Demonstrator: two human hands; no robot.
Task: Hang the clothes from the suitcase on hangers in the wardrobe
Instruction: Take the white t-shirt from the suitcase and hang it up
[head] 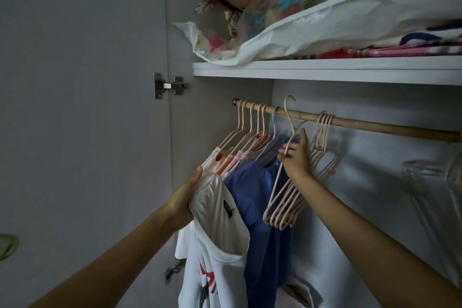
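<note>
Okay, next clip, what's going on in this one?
A person stands at an open wardrobe, hanging clothes. The left hand holds a white T-shirt by its neck, not yet on a hanger. The right hand grips an empty pink hanger whose hook is lifted above the wooden rail, with more empty hangers bunched below that hand. Several garments, among them a blue top, already hang at the rail's left end. Bagged bedding sits on the shelf above.
</note>
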